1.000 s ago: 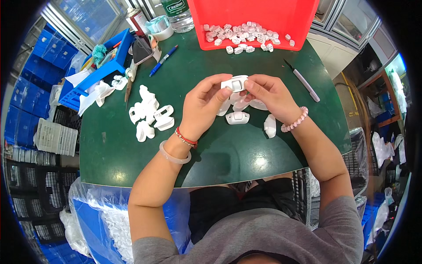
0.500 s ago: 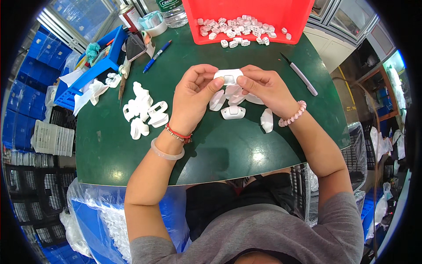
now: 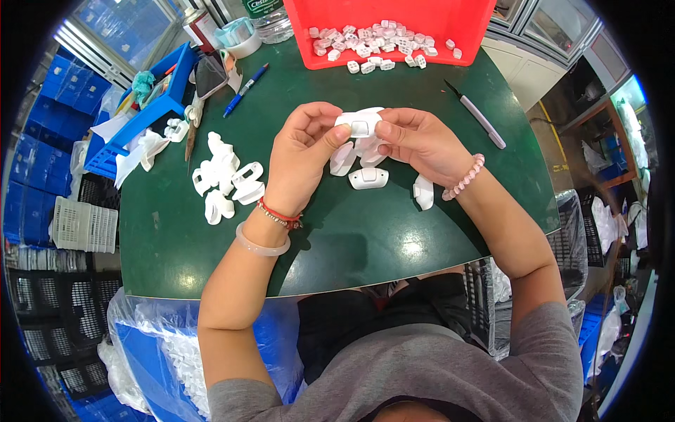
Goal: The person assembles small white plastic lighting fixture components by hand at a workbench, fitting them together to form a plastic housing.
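Both my hands pinching one white plastic housing above the green desk.

My left hand (image 3: pixel 304 151) and right hand (image 3: pixel 420 141) meet over the desk (image 3: pixel 365 239), fingers curled, thumbs pressed against opposite ends of the white plastic housing (image 3: pixel 360 125), held level between them. Both forearms rise from the lower edge, wrists bent inward. Just beneath lie a few loose white parts (image 3: pixel 368 178); a pile of white clips (image 3: pixel 225 184) sits left of my left wrist, and a red tray (image 3: pixel 401 32) stands beyond.

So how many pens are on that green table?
2: a blue pen at the far left beside the blue tray, and a grey pen at the far right, near the red bin. Clutter may hide others.
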Demonstrator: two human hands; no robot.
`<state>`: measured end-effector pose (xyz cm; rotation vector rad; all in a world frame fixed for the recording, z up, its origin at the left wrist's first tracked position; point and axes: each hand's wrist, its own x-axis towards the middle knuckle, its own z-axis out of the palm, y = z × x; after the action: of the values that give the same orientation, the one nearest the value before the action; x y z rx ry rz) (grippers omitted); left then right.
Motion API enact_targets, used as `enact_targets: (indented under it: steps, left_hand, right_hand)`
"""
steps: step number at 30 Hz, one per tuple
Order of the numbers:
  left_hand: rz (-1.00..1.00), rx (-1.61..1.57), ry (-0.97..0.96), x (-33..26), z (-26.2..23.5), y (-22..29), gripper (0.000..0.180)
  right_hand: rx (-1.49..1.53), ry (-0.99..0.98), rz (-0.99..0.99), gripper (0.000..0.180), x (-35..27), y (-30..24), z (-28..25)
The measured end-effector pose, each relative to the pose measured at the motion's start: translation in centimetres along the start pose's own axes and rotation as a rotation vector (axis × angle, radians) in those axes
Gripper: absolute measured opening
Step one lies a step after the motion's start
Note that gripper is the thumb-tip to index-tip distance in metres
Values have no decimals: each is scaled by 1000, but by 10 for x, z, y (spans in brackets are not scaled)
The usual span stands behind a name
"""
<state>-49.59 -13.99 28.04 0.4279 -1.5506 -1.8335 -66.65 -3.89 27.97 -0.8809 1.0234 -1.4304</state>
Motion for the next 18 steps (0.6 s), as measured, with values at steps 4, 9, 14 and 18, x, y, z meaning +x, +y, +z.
enact_targets:
  steps: [4, 9, 14, 18]
  left_hand:
    - [7, -23, -19, 1, -3, 0, 22]
    - [-3, -41, -16, 1, -1, 0, 22]
    - [-15, -60, -27, 0, -2, -3, 21]
    - [-7, -71, -36, -1, -2, -4, 21]
  right_hand:
    - [90, -40, 42, 33, -1, -2, 5]
    - [-16, -40, 13, 38, -1, 0, 4]
    - [-65, -45, -32, 35, 1, 3, 3]
    - [-37, -85, -68, 30, 3, 7, 0]
